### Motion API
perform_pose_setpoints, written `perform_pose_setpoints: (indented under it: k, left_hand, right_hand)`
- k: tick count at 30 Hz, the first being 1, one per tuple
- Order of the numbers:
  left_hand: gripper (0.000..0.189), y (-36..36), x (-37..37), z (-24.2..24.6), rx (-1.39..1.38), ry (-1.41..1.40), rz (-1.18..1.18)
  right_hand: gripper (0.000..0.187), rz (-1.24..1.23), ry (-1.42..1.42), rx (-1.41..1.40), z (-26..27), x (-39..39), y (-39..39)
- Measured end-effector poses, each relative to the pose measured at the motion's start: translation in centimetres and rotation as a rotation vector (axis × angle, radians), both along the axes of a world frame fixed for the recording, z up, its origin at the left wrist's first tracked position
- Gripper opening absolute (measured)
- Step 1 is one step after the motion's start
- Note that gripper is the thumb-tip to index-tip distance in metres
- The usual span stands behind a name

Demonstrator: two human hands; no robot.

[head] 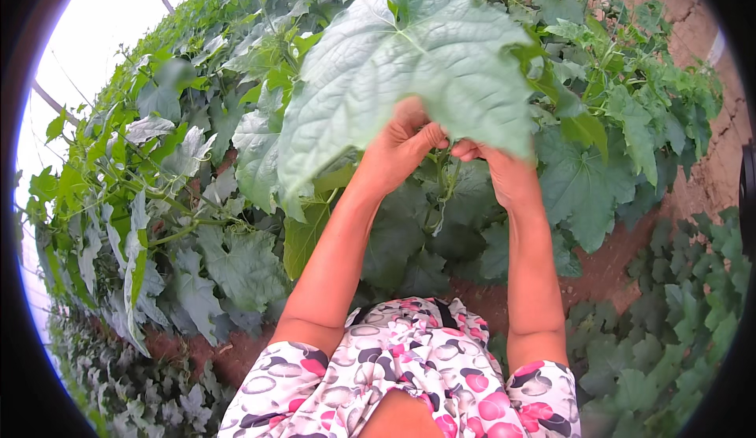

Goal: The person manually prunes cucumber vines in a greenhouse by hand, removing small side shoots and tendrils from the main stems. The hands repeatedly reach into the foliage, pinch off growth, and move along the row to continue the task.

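Observation:
Both my hands meet under the lower edge of a large, veined green leaf (407,54) on a climbing vine. My left hand (401,143) has its thumb and fingers bent together beside a thin green stem (440,169). Just to the right, my right hand (493,163) has its fingertips pinched close to the same spot, its back partly covered by the leaf. What lies between the fingertips is too small to tell. Below the hands hang thin shoots and a curled tendril (440,219).
Dense vines with broad lobed leaves (242,267) and tendrils fill the left and centre. More leaves (590,184) hang at the right, before a cracked earthen wall (697,30). Reddish soil (602,267) shows below, with another row of plants (638,367) at the lower right.

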State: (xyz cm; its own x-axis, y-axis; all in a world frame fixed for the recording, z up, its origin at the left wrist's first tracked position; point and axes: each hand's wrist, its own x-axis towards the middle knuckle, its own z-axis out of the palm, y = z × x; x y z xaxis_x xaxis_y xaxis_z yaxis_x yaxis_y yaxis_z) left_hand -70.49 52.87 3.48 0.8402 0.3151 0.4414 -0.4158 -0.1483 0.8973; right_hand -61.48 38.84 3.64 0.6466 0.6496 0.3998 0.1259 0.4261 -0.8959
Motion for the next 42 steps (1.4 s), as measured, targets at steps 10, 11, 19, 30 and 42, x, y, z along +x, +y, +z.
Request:
perform_pose_setpoints:
  k: [10,11,19,30,42]
  left_hand:
    - [0.016,-0.5,0.9,0.5,-0.101,0.067,0.037]
    - [0.015,-0.7,1.0,0.5,-0.091,0.053,0.037]
    - [0.02,-0.2,1.1,1.5,-0.127,0.142,-0.127]
    - [0.012,-0.4,1.6,0.4,-0.136,0.078,0.085]
    - [0.031,-2.6,-12.9,2.3,0.501,-0.229,0.056]
  right_hand:
    - [0.027,-0.051,0.015,-0.112,-8.3,-1.1,-1.7]
    - [0.028,-0.001,0.024,-0.07,-7.2,-1.0,-1.1]
    - [0.022,0.307,-0.079,-0.074,-6.4,2.5,0.2]
    - [0.014,-0.3,-0.111,-0.481,-10.1,-1.7,-2.2]
    - [0.034,0.518,-0.424,-0.847,-9.3,-6.2,-3.5]
